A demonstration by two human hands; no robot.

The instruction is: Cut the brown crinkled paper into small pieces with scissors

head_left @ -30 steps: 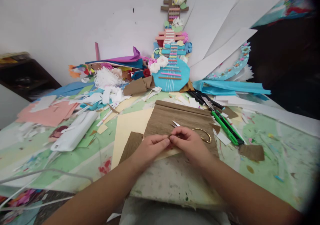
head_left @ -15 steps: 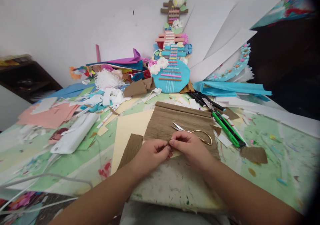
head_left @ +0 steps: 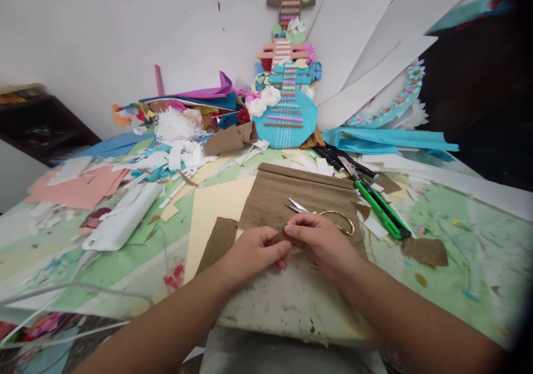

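Between the fingertips of both hands is a small piece of brown crepe paper (head_left: 280,236), mostly covered by the fingers. My left hand (head_left: 259,252) pinches its left side, and my right hand (head_left: 322,241) grips it from the right with thumb and forefinger. Under and behind the hands lies a large brown crepe paper sheet (head_left: 266,202) with a folded far edge. Gold-handled scissors (head_left: 338,218) rest on that sheet, just beyond my right hand, their blades partly apart. A narrower brown crepe strip (head_left: 217,243) lies left of my left hand, on cream card (head_left: 204,207).
A green utility knife (head_left: 382,210) lies on the right, near black pens (head_left: 328,160). At left are a white power strip (head_left: 125,218) and pink paper (head_left: 83,188). A blue paper lute (head_left: 285,121) leans on the wall behind paper scraps.
Both hands keep their pinch, and the fingertips have shifted slightly apart, showing more of the small brown piece. The whole view has tilted slightly.
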